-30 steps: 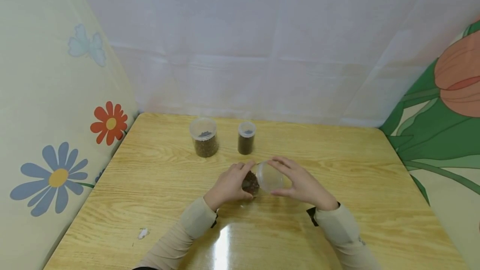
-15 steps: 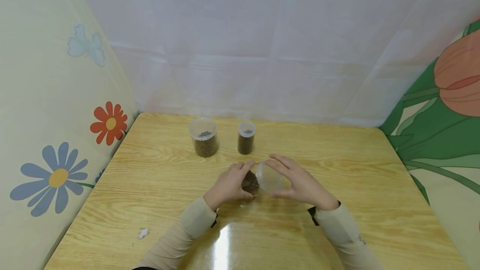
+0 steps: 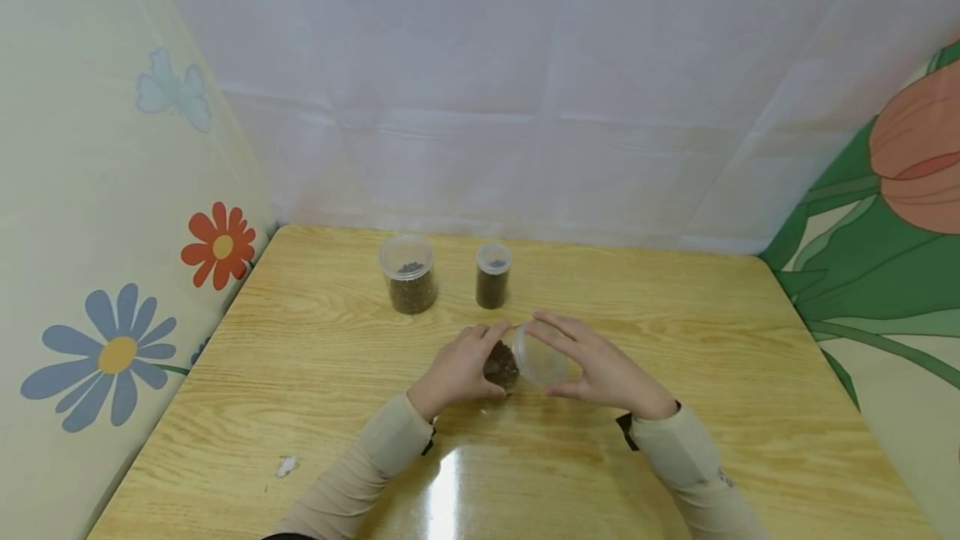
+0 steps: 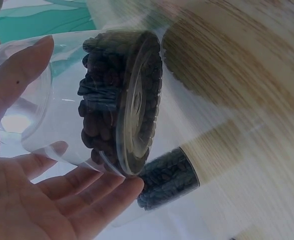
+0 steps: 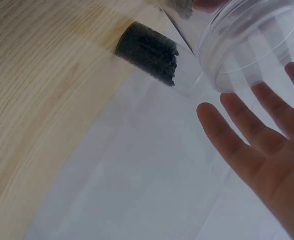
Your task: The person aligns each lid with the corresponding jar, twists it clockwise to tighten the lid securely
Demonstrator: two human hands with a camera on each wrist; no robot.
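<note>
A clear plastic jar (image 4: 66,115) with dark reddish-brown beans (image 4: 104,100) at its base leans towards the right in the head view. My left hand (image 3: 459,367) wraps its thumb and fingers around the jar's side, low over the beans. At the jar's top end, my right hand (image 3: 603,369) holds the clear lid (image 3: 542,354), thumb on the near edge and fingers on the far edge. The right wrist view shows some fingertips against the lid's rim (image 5: 222,85), while the outermost finger stands off it. The right thumb is hidden there.
Behind the hands stand a wide lidded jar (image 3: 411,286) of dark contents and a slim lidded jar (image 3: 492,282) of black contents. A small white scrap (image 3: 287,467) lies on the wooden table (image 3: 300,340), left of the left sleeve. A white cloth (image 3: 450,107) hangs behind.
My right fingers have shifted slightly left and back over the lid, and the thumb has slid a little to the right. The left hand and the jar stay where they were.
</note>
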